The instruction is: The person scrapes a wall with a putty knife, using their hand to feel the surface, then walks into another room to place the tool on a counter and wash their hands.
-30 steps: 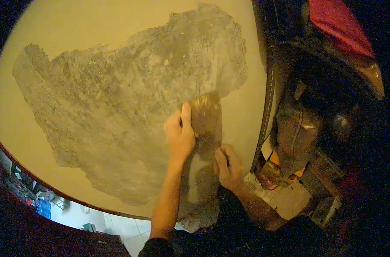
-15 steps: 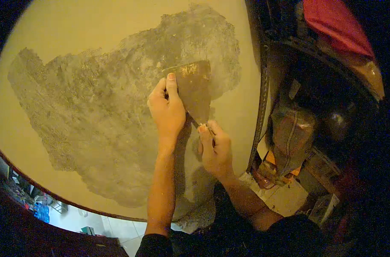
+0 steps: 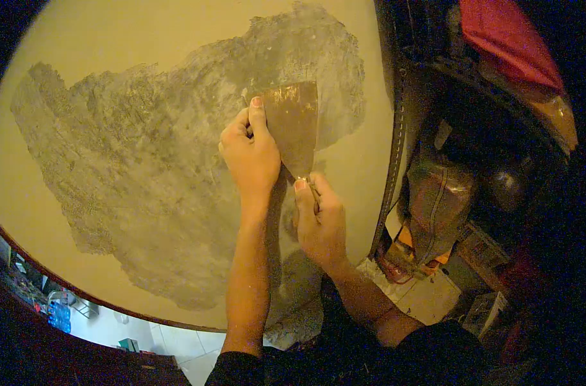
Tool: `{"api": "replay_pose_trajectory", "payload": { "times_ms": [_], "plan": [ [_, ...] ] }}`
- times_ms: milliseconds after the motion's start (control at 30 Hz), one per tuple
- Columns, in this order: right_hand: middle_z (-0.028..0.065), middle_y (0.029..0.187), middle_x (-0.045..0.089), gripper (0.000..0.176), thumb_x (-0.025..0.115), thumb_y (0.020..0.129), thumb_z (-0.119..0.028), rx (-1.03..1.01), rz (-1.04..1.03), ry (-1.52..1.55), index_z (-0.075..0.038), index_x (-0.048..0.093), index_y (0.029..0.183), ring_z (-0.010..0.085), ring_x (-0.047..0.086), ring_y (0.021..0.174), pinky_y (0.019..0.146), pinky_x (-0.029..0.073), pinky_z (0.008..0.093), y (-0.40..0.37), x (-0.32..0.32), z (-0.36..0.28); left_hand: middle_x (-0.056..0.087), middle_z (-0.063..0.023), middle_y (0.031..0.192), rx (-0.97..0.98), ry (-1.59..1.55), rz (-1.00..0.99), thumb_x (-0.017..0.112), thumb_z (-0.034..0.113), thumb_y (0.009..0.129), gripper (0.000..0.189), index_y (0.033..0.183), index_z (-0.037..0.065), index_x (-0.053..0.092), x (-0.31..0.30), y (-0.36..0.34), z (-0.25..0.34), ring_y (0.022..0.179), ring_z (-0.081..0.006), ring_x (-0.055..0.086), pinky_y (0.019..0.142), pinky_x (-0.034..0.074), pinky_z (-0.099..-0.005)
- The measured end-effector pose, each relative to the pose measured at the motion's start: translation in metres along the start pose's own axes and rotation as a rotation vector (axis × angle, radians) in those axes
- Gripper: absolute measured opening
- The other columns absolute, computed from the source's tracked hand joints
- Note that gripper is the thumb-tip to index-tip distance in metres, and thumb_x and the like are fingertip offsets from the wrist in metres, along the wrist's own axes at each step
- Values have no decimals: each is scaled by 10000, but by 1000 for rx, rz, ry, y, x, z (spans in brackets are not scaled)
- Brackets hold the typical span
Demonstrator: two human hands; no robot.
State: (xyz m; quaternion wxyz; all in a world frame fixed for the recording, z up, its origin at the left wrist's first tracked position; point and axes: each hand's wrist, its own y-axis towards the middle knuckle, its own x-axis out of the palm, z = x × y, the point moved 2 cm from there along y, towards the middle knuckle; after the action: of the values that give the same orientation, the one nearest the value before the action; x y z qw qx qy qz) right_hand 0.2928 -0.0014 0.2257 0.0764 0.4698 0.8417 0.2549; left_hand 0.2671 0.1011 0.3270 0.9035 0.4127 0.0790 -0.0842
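A wide putty knife point(image 3: 294, 125), its metal blade worn and smeared, lies over a rough grey patch point(image 3: 145, 174) on a pale yellowish wall point(image 3: 145, 32). My right hand point(image 3: 322, 222) is closed around its handle, thumb up near the base of the blade. At the blade's upper left corner, my left hand point(image 3: 249, 151) pinches the edge, with the thumb on the front face and the other fingers curled mostly out of sight.
Along the right runs a dark strip point(image 3: 396, 128) with a stitched-looking edge. Beyond it hang a red cloth point(image 3: 511, 45) and a zipped bag point(image 3: 439, 199). Blue bottles point(image 3: 59, 316) stand on the light floor point(image 3: 177, 341) at lower left.
The putty knife and both hands have shifted slightly up in view, and the blade's top edge sits a little higher on the grey patch. Both hands keep their grip.
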Motion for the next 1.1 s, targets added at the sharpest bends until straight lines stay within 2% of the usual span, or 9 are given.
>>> {"api": "replay_pose_trajectory", "payload": {
  "times_ms": [133,200,333,433,500,567,933,1000,1100],
  "plan": [
    [197,548,495,291,509,990,-254,-53,20,-41,-29,487,807,376,538,483,465,370,466,-1,0,-3,526,-7,596,-16,-101,-6,539,324,991,454,718,-34,601,4,1,-5,580,-93,419,522,347,-316],
    [197,547,491,291,507,991,-250,-13,11,-21,-29,482,802,376,536,480,462,366,466,-2,0,-4,337,-11,501,6,-172,59,549,309,979,491,612,-11,485,6,-2,-4,492,-104,282,462,218,-346],
    [199,559,508,272,505,992,-237,-41,12,-48,-26,491,820,361,558,490,464,380,451,1,-1,-9,344,-9,496,39,-122,110,552,311,977,495,609,-14,491,8,3,-5,493,-103,285,463,222,-346],
    [205,578,528,261,504,993,-236,-34,10,-70,-23,499,842,363,583,514,474,400,449,-2,-2,-13,630,-48,666,-49,-86,2,549,337,984,437,817,-47,677,6,5,-5,611,-101,505,575,423,-297],
    [210,590,539,257,504,993,-237,20,-11,-78,-20,504,855,373,595,531,481,411,452,-4,-2,-14,362,-2,493,-12,-172,61,552,310,973,485,617,-18,521,6,1,0,491,-95,300,464,227,-344],
    [-38,567,412,249,501,1003,-186,-46,21,32,-50,467,797,35,402,494,432,314,256,-2,0,-14,353,3,494,3,-176,59,551,308,974,487,610,-13,512,6,2,1,493,-92,296,463,225,-342],
    [104,542,395,250,513,984,-181,-214,114,-137,-9,467,808,138,407,468,443,306,361,-5,2,-24,341,26,514,-57,-256,9,550,299,979,475,613,-4,530,6,4,-7,512,-77,281,470,229,-319],
    [129,542,395,252,519,980,-185,-211,124,-171,-5,468,810,165,410,453,444,311,373,-5,3,-25,666,-34,732,-139,-259,-71,554,341,989,435,810,-33,686,3,5,-7,633,-107,548,592,442,-281],
    [149,536,421,243,522,977,-185,-162,130,-245,-4,482,820,211,430,437,447,322,387,-6,5,-23,685,-43,777,-162,-356,-89,558,350,988,434,831,-33,686,4,4,-9,652,-114,574,614,461,-274]
  ]
}}
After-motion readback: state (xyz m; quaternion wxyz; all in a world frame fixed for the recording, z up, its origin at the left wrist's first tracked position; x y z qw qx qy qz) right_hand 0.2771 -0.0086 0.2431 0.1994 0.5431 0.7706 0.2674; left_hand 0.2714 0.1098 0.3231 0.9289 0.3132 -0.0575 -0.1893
